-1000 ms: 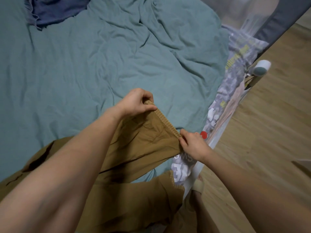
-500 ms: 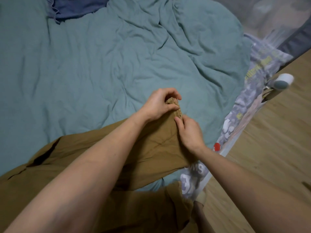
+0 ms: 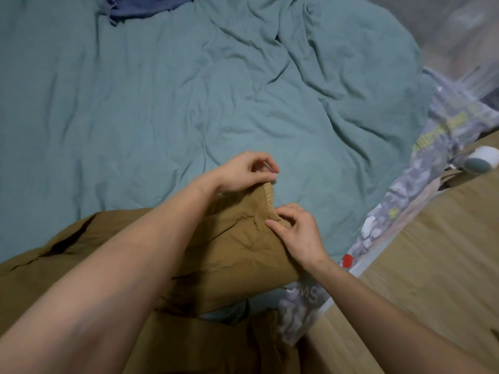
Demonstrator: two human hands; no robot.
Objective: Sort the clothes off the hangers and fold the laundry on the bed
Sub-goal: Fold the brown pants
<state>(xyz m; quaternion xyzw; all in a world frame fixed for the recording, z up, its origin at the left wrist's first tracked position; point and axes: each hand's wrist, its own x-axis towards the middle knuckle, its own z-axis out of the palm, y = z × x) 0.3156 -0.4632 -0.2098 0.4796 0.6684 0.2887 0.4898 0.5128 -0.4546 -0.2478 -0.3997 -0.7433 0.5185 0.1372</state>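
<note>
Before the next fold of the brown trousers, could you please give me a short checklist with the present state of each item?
1. Left hand pinches the ribbed waistband of the brown cotton trousers: ok.
2. Right hand grips the waistband's other end: ok.
3. Waistband pulled flat between the hands: not ok, it is bunched.
4. Trouser legs laid out straight: cannot tell, the arms hide much of them.
5. Bare stretch of the wrinkled teal bedsheet beyond the hands for laying the fold: ok.
6. Dark blue garment at the far edge lies apart from the trousers: ok.
</note>
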